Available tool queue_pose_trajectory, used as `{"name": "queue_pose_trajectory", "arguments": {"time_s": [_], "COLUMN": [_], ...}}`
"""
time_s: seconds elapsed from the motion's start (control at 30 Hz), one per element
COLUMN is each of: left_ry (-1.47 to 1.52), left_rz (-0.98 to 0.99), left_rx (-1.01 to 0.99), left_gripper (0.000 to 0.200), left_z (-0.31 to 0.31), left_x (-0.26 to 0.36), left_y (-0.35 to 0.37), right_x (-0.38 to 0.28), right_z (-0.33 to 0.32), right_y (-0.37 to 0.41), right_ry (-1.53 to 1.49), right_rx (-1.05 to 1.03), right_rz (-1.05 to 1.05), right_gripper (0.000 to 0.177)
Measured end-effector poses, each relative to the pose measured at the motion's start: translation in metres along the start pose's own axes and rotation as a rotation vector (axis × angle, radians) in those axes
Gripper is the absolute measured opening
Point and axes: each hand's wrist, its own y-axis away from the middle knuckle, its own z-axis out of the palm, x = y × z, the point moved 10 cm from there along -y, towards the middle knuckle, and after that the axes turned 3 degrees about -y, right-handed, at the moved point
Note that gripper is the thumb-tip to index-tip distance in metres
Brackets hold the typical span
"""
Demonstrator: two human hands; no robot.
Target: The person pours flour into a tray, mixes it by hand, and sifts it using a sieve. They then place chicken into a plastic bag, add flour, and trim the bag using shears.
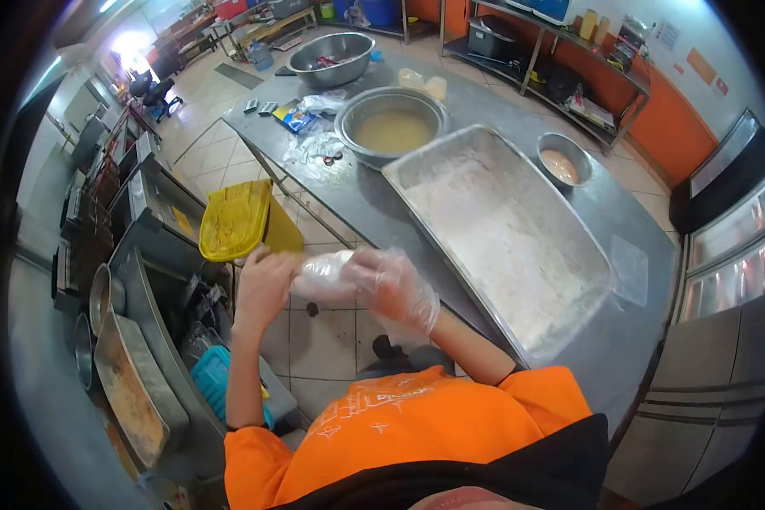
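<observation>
A crumpled clear plastic glove (325,269) stretches between my two hands, over the floor in front of the table. My left hand (265,285) is bare, its fingers closed at the left end of this plastic and a little blurred. My right hand (393,285) wears a thin clear glove and grips the other end. To the right of it, a large metal tray (433,223) holds white powder like flour (493,229). Behind my hands stands a wide metal pot (346,127) with cloudy yellowish liquid.
On the metal table (374,200) are a small bowl of pinkish liquid (561,166), a large steel bowl (331,59) and a blue-yellow packet (294,117). A yellow lidded bin (236,223) stands beside the table. Cooking equipment and a stained tray (140,387) are on my left.
</observation>
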Motion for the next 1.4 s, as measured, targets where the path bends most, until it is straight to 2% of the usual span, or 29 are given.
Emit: {"name": "queue_pose_trajectory", "arguments": {"time_s": [0.07,0.13,0.17,0.23,0.27,0.33,0.37,0.4,0.47,0.5,0.53,0.6,0.63,0.7,0.73,0.8,0.93,1.0,1.03,1.1,1.13,1.2,1.23,1.3,1.37,1.4], "left_ry": [0.089,0.284,0.374,0.513,0.564,0.591,0.610,0.614,0.850,0.682,0.682,0.683,0.682,0.809,0.820,0.793,0.700,0.617,0.583,0.582,0.574,0.616,0.631,0.655,0.655,0.665], "left_rz": [0.118,0.198,0.183,0.131,0.086,0.031,-0.019,-0.024,0.110,0.092,0.090,0.252,0.258,0.048,0.047,0.050,0.121,0.155,0.162,0.136,0.101,0.101,0.111,0.122,0.226,0.234], "left_rx": [0.188,0.117,0.151,0.243,0.293,0.318,0.349,0.351,0.551,0.588,0.582,0.446,0.445,0.496,0.485,0.571,0.539,0.570,0.568,0.558,0.561,0.572,0.548,0.514,0.454,0.449], "left_gripper": [0.041,0.046,0.043,0.037,0.033,0.029,0.024,0.024,0.023,0.020,0.020,0.014,0.014,0.013,0.013,0.017,0.019,0.020,0.020,0.019,0.019,0.018,0.018,0.018,0.019,0.019], "left_z": [-0.016,0.014,0.041,0.100,0.119,0.142,0.149,0.154,0.136,0.125,0.122,0.123,0.117,0.105,0.098,0.076,0.052,0.048,0.054,0.063,0.067,0.082,0.087,0.099,0.110,0.112], "left_x": [-0.002,0.002,-0.007,-0.039,-0.056,-0.076,-0.088,-0.094,-0.100,-0.096,-0.105,-0.111,-0.123,-0.175,-0.189,-0.220,-0.268,-0.293,-0.310,-0.343,-0.360,-0.388,-0.397,-0.411,-0.405,-0.405], "left_y": [-0.050,-0.093,-0.114,-0.152,-0.165,-0.184,-0.193,-0.199,-0.195,-0.198,-0.196,-0.196,-0.195,-0.195,-0.200,-0.205,-0.229,-0.239,-0.244,-0.265,-0.273,-0.289,-0.297,-0.310,-0.324,-0.330], "right_x": [0.046,0.102,0.116,0.155,0.171,0.212,0.208,0.227,0.245,0.302,0.359,0.435,0.444,0.448,0.442,0.441,0.462,0.468,0.482,0.525,0.539,0.570,0.562,0.553,0.538,0.543], "right_z": [0.008,0.012,0.015,0.003,0.006,0.019,0.024,0.030,0.059,0.107,0.156,0.217,0.219,0.228,0.231,0.223,0.228,0.210,0.222,0.209,0.212,0.219,0.210,0.179,0.144,0.131], "right_y": [-0.024,-0.041,-0.049,-0.058,-0.064,-0.082,-0.108,-0.124,-0.169,-0.176,-0.162,-0.142,-0.148,-0.144,-0.146,-0.149,-0.145,-0.168,-0.164,-0.156,-0.150,-0.147,-0.167,-0.213,-0.257,-0.271], "right_ry": [0.034,0.128,0.130,0.094,0.094,0.393,0.557,0.558,0.423,0.391,0.347,0.215,0.218,0.379,0.373,0.404,0.471,0.697,0.693,0.893,0.897,0.631,0.695,0.810,1.015,1.024], "right_rx": [0.038,0.103,0.110,0.263,0.258,0.103,0.057,0.050,-0.032,-0.403,-0.772,-1.017,-1.011,-1.073,-1.076,-1.001,-0.965,-0.651,-0.648,-0.252,-0.248,-0.251,-0.361,-0.091,0.098,0.099], "right_rz": [0.082,0.251,0.264,0.381,0.389,0.484,0.328,0.327,0.085,0.231,0.372,0.528,0.530,0.461,0.475,0.725,0.914,0.863,0.880,1.077,1.092,1.111,1.120,0.867,0.699,0.709], "right_gripper": [0.021,0.015,0.015,0.009,0.009,0.008,0.009,0.009,0.013,0.015,0.019,0.019,0.019,0.022,0.022,0.024,0.024,0.023,0.023,0.021,0.021,0.025,0.021,0.017,0.010,0.010]}}
